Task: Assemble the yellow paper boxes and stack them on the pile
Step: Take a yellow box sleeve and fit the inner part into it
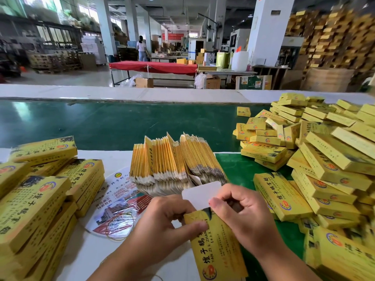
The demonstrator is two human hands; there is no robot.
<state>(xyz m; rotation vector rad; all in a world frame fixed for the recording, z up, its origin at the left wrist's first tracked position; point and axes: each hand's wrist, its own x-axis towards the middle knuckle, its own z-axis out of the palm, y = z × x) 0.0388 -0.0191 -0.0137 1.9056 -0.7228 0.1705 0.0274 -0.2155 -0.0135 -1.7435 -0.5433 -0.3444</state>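
While held over near edge of surface (142, 256): yellow paper box (218, 242), white flap (200, 196) up, pinched by left hand (162, 222) and right hand (241, 211); pile (324, 159) at right edge.

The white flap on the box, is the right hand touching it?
Touching. In the head view, the right hand has its thumb tip pressed on the edge of the white flap.

A round printed paper fan (119, 207) lies on the white tabletop (105, 159), a rubber band (119, 228) resting on it. Beyond the green conveyor belt (111, 122) stands a red-covered table (153, 66). A person (141, 48) stands far back.
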